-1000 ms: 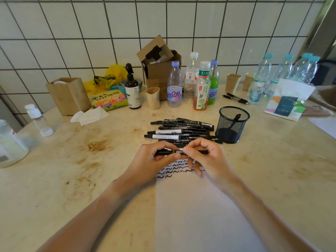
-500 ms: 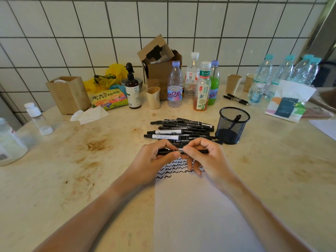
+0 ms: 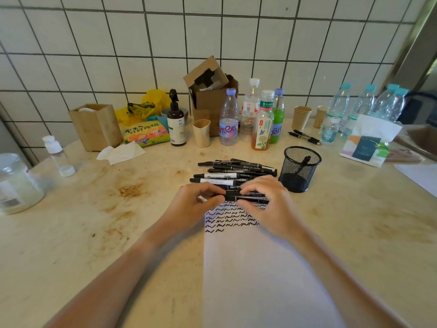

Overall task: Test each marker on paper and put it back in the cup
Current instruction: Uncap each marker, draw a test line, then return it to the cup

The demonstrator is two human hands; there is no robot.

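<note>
Black marker [image 3: 246,197] lay level between both hands, left hand [image 3: 191,204] and right hand [image 3: 267,197] each pinching an end, just above the scribbled paper [image 3: 260,268]. Pulling the cap straight off would keep ink off fingers. Beyond the paper lay roughly ten markers [image 3: 233,172]; beside them, one mesh cup [image 3: 299,169] held one.

— What holds everything?
— A beige stone table [image 3: 71,245] with brown stains.
— What lies on it?
— A white paper [image 3: 260,280] with black squiggles, a heap of black markers [image 3: 227,172], a black mesh cup [image 3: 299,171], bottles [image 3: 262,124], a cardboard box [image 3: 210,100], a crumpled tissue [image 3: 120,151].
</note>
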